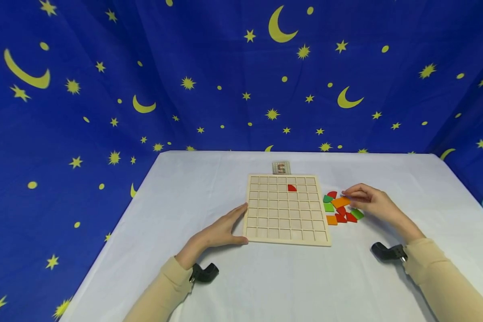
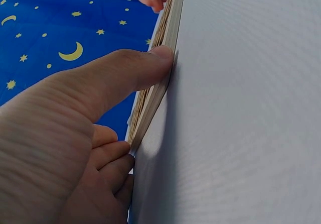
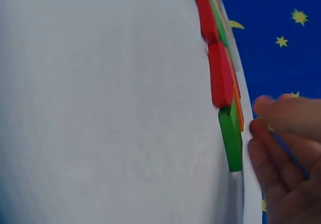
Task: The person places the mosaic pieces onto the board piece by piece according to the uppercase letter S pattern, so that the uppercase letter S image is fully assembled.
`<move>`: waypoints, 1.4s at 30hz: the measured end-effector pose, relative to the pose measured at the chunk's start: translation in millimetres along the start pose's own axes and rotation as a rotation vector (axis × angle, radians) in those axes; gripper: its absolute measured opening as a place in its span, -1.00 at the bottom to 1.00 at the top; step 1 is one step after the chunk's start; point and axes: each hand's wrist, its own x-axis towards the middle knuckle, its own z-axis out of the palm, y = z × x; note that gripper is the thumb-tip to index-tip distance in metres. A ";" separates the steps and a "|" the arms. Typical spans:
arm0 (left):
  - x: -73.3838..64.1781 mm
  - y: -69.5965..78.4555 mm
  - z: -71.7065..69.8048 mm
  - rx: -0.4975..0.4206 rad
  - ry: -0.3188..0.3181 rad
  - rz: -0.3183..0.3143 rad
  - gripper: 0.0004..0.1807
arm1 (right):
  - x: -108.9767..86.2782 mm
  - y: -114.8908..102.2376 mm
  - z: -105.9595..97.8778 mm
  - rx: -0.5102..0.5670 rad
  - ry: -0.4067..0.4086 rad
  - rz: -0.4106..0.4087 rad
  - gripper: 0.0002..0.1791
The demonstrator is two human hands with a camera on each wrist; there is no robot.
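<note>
While the left hand (image 1: 225,230) touches a square, pale wooden board (image 1: 292,210) divided into small cells, its thumb and fingers are spread wide. The thumb presses the board's near edge by the near left corner, the fingers lie along its left edge, and neither curls round the wood. Between the side edges of the white cloth-covered surface (image 1: 201,179), the board lies nearer the far edge than the bottom of the head view. One red quarter-circle piece (image 1: 291,188) sits in a cell of the second row from the board's far edge, to the right of the middle.

Just beyond that edge lies a small square card (image 1: 281,168) with a grid and a brownish S-like figure. Along the board's right edge is a loose cluster of coloured pieces: an orange rectangular piece (image 1: 340,203), an orange square piece (image 1: 332,220), a bright green square piece (image 1: 328,207), a dark green piece (image 1: 327,199) and several red ones.

Over the cluster's right side is the right hand (image 1: 369,202), fingers loosely bent, thumb slightly apart from them, with no piece visible in its hold; whether it touches the orange rectangle cannot be told. Nearest it on the surface's right side lies a green block (image 3: 231,142).
</note>
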 end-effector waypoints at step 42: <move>-1.5 0.5 0.0 0.010 -0.006 -0.015 0.10 | 36.2 -82.3 -2.3 -0.042 0.202 -0.097 -0.58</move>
